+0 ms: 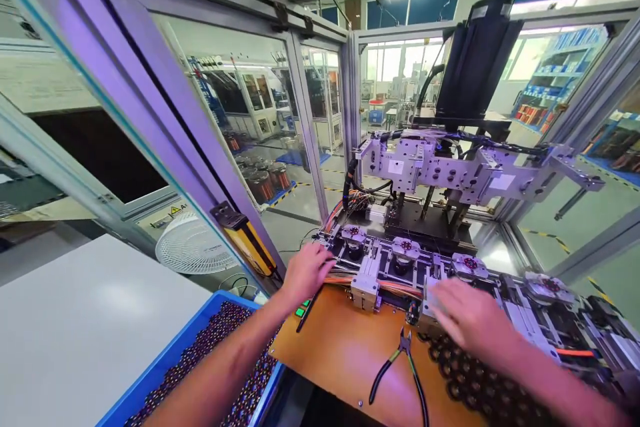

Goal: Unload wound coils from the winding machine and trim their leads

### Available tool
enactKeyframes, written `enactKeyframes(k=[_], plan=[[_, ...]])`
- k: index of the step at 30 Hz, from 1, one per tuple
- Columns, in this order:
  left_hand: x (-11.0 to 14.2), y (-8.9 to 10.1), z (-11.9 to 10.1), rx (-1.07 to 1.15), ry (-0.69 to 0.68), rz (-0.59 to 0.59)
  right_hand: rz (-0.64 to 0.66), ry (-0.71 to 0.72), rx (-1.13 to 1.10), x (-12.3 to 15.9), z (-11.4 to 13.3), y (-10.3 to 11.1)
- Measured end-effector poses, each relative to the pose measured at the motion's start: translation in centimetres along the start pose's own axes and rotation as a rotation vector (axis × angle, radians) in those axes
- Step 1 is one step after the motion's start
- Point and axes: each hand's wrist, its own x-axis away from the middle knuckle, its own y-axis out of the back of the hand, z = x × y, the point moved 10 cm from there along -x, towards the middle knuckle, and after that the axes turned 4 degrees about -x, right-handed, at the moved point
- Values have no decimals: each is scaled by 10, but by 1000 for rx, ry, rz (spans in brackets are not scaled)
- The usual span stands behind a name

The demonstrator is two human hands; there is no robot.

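Reaching in with forearms [225,360] to the fixture row [405,248], four o'clock; curling the left hand [306,273] at six, can't tell contact; blurring the right hand [463,307], can't read grip; past pliers [405,345] on orange board [330,347], out to shelves [555,70] at two.

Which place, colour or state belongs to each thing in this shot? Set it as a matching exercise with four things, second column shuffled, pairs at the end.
1. Pliers
2. Blue tray
3. Fan
4. Right hand

A. White, with a round grille
B. Blurred, at the metal fixtures
C. Lying on the orange-brown board
D. Filled with many small parts

Right pairs: 1-C, 2-D, 3-A, 4-B
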Motion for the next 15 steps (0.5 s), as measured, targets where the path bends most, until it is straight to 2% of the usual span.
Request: enactKeyframes(k=[1,3,6,10,15], plan=[[-23,2,3,-9,-28,25,4,10,19,-23,-4,13],[-61,-1,1,-22,-84,86,29,19,52,-66,-12,22],[-91,-20,-9,-43,-140,190,85,0,80,-109,-26,9],[-102,-43,-11,-79,-171,293,146,-20,73,-127,-41,-13],[-109,-58,-3,-91,-189,388,200,-14,17,-130,-48,-18]])
